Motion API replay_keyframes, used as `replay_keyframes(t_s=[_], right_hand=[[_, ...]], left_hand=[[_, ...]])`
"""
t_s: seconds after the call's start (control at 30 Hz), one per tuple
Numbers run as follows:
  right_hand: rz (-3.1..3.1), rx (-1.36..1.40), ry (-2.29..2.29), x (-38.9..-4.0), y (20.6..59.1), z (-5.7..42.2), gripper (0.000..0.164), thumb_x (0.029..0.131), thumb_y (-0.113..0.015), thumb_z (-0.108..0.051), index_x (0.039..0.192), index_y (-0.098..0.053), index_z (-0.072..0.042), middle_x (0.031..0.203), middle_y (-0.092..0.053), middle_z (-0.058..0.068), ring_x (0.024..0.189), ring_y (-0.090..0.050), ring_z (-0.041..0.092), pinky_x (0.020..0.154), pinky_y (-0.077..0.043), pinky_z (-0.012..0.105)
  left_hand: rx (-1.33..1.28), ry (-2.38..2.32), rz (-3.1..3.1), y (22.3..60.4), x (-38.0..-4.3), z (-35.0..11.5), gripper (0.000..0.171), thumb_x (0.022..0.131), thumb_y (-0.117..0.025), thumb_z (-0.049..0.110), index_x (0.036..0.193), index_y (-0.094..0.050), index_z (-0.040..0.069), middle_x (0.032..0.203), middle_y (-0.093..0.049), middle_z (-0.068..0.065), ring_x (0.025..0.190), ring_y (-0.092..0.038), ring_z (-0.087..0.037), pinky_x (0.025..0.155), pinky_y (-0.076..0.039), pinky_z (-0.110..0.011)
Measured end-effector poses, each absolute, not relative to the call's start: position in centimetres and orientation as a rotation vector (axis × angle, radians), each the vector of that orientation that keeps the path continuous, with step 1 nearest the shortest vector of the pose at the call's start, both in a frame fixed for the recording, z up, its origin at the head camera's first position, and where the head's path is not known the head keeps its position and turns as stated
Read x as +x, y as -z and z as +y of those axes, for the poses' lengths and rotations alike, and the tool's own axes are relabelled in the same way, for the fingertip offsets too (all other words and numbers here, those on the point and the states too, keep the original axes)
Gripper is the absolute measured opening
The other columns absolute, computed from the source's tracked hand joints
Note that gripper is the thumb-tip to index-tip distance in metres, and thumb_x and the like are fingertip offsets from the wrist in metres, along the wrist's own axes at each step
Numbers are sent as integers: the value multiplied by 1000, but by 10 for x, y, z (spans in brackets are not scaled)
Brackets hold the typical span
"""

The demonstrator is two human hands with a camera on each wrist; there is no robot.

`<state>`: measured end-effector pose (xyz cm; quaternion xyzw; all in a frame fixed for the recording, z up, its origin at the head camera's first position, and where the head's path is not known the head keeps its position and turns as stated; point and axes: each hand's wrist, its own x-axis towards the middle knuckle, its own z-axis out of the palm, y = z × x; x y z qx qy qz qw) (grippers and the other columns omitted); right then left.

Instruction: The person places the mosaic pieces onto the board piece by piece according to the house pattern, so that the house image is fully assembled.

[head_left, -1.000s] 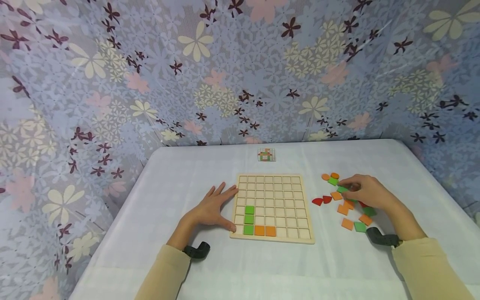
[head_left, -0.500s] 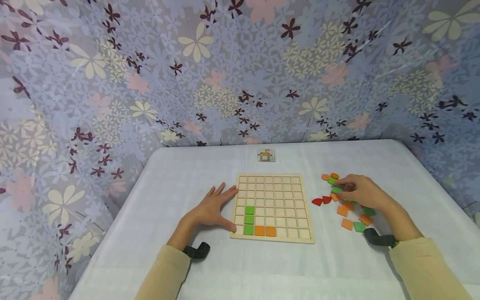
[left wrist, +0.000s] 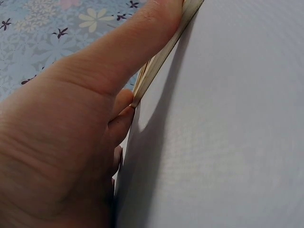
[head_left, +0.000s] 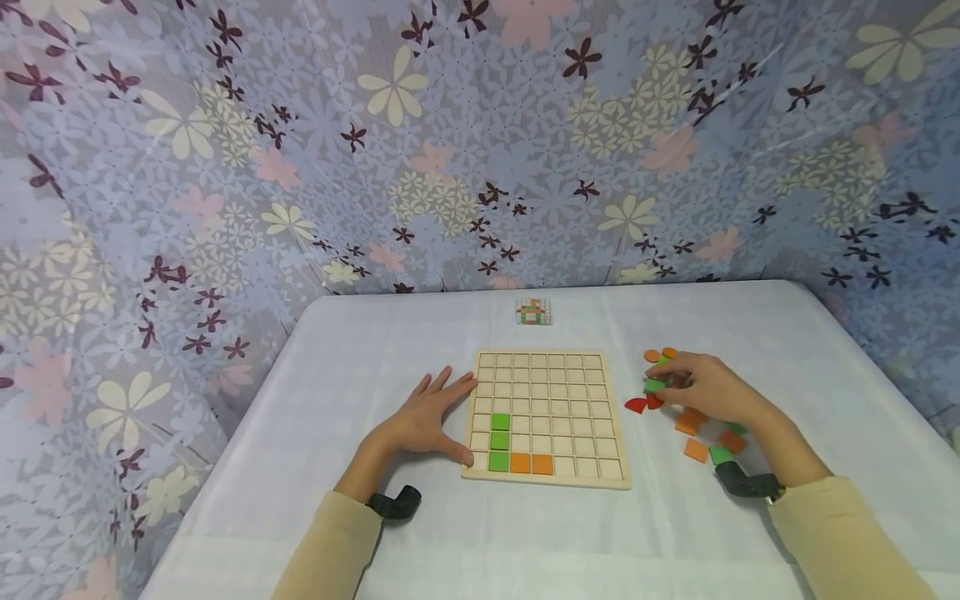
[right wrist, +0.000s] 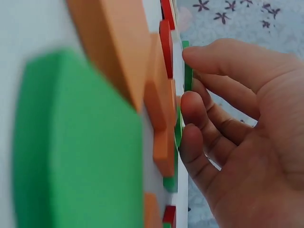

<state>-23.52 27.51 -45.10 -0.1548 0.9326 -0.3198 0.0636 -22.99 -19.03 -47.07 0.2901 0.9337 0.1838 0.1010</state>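
Three green squares stand in a column on the wooden board, one cell in from its left rim; two orange squares sit in the bottom row beside the lowest green one, and the board lies flat on the white tablecloth; the left hand is spread at the board's left side, its thumb on the near corner and its index fingertip on the rim farther up; the right hand pinches a green tile between thumb and fingertips, to the right of the board and over the loose pieces; whether that tile is clear of everything beneath it I cannot tell; two red pieces lie near it, on the side toward the board and the person; two orange discs lie just beyond the fingers, while several orange tiles and some green ones are scattered under and near the palm and wrist; a small picture card lies beyond the board, before a flowered curtain; black wrist cameras sit by both beige sleeves.
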Motion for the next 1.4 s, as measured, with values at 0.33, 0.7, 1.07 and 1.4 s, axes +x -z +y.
replay_keyframes(t_s=[0.33, 0.7, 1.07, 1.4], right_hand=[[2765, -609, 1026, -230, 449, 259, 34, 84, -76, -21, 117, -70, -13, 88, -61, -2, 77, -52, 17, 61, -45, 27], [2715, -706, 1018, -228, 447, 244, 35, 85, -76, -22, 117, -70, -11, 89, -61, -3, 72, -52, 15, 60, -46, 26], [2683, -792, 1027, -224, 446, 230, 32, 85, -75, -16, 116, -70, -11, 94, -62, -2, 74, -53, 16, 61, -48, 27], [2637, -765, 1062, -219, 444, 217, 30, 83, -76, -17, 113, -71, -13, 93, -61, -1, 73, -54, 17, 60, -47, 25]], left_hand=[[874, -542, 2763, 472, -231, -191, 126, 52, -70, 82, 155, -22, 27, 158, -14, 15, 146, 2, -20, 115, 5, -40], [889, -549, 2762, 468, -229, -190, 125, 54, -72, 79, 154, -23, 24, 158, -16, 12, 146, 0, -23, 115, 3, -44], [861, -521, 2761, 467, -229, -189, 125, 53, -72, 80, 155, -22, 26, 158, -14, 13, 146, 0, -22, 116, 2, -43], [872, -524, 2764, 468, -230, -190, 125, 53, -71, 81, 155, -23, 26, 158, -15, 12, 146, -1, -23, 116, 3, -43]])
